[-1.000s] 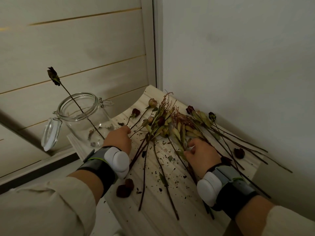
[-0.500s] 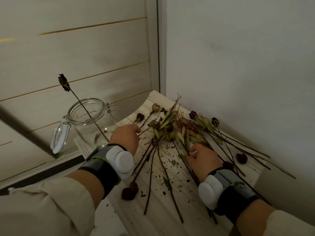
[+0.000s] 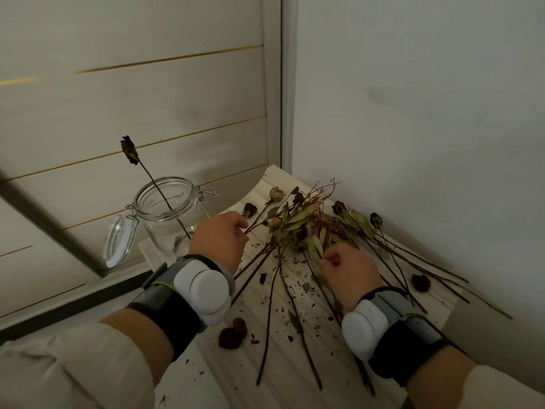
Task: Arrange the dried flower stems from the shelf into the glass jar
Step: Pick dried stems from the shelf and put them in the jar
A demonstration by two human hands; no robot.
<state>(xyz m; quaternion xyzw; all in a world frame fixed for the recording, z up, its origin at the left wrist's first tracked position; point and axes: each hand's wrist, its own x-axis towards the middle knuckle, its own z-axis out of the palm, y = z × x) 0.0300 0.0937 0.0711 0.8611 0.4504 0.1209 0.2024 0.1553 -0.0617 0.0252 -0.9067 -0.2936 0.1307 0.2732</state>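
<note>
A clear glass jar (image 3: 171, 215) stands at the shelf's left end, its hinged lid (image 3: 118, 240) hanging open to the left. One dried rose stem (image 3: 149, 175) leans out of it. A heap of dried flower stems (image 3: 298, 231) lies spread over the pale wooden shelf (image 3: 295, 376). My left hand (image 3: 219, 239), just right of the jar, pinches a thin stem at the heap's left edge. My right hand (image 3: 348, 271) grips a leafy stem in the middle of the heap. Both wrists carry white sensor bands.
The white wall (image 3: 413, 113) stands close behind the stems on the right, and a panelled wall (image 3: 132, 107) rises behind the jar. Loose flower heads (image 3: 233, 333) and crumbs lie scattered on the shelf, one dark flower head (image 3: 420, 281) near the wall.
My left hand has moved right from the jar's side to the heap and closed on a thin stem. My right hand stays curled on the leafy stem. The view shifted slightly.
</note>
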